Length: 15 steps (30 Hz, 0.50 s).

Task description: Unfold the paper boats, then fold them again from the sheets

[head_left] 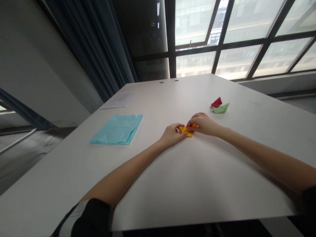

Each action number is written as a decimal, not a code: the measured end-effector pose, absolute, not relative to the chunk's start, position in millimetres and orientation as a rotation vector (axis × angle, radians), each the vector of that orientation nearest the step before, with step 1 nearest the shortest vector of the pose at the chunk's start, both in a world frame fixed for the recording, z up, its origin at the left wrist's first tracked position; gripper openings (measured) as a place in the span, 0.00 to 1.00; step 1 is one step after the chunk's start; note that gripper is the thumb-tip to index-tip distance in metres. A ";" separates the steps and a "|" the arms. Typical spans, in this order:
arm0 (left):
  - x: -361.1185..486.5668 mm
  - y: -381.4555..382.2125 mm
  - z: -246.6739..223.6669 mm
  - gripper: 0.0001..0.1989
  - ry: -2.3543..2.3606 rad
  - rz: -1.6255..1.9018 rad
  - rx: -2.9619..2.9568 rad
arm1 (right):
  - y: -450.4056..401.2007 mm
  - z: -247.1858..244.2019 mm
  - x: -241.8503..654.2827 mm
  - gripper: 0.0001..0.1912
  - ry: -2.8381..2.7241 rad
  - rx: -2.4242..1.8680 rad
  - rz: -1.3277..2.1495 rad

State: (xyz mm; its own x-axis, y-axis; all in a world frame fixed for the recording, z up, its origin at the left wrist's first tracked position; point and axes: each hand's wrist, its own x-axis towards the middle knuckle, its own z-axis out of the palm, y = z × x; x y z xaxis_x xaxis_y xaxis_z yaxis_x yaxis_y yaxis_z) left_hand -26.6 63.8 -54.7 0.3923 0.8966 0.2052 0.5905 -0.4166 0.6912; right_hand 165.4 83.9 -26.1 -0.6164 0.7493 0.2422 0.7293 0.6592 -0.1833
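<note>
A small piece of folded yellow-orange paper [189, 133] is low over the white table, between both hands. My left hand [172, 134] pinches its left side, thumb toward me and fingers behind. My right hand [202, 124] grips the right side from above with bent fingers, covering part of the paper. The exact shape of the fold is hidden by the fingers. Beyond my right hand lie a green folded paper boat [221, 108] and a red folded paper piece [217, 102], close against each other.
A creased stack of light blue paper [116, 130] lies to the left on the white table [197, 184]. Farther back on that side is a printed sheet [119, 100]. Two round dark fittings sit near the far edge, before a blue curtain [96, 39] and windows.
</note>
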 end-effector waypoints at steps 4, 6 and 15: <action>-29.5 64.5 -51.6 0.36 1.222 0.801 2.141 | 89.1 -10.7 176.4 0.09 -2.580 -1.232 0.114; -32.2 67.0 -51.8 0.40 1.244 0.817 2.184 | 93.2 2.4 190.6 0.09 -2.573 -1.281 0.133; -41.3 70.2 -57.6 0.30 1.536 0.535 2.503 | 115.6 41.1 298.8 0.12 -2.280 -1.647 0.145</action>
State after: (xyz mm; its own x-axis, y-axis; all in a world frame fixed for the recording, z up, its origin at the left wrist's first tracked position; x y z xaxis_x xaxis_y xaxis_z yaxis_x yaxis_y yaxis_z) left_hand -41.3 70.2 -57.6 0.4100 0.8856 0.2184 0.8298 -0.4615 0.3138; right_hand 298.8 115.6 41.1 -0.2817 0.9384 0.2002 0.9055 0.3290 -0.2680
